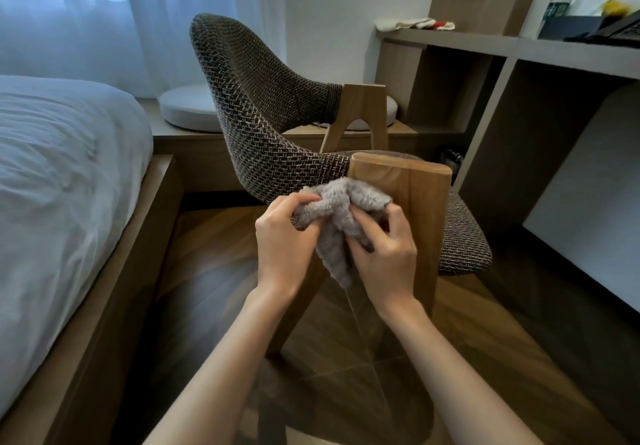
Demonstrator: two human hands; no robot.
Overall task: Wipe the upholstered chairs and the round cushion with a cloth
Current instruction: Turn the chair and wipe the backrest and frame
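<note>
Grey cloth [341,222] is bunched, pinched by left hand [287,236] and right hand [384,247]; just beyond, the tweed chair [263,112] likely needs wiping next.

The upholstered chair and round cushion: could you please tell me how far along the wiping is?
Done: nothing shows as wiped. In hand: the left hand and right hand bunch the grey cloth in front of the tweed chair and its wooden leg. Left: that chair and the round white cushion behind it.
</note>
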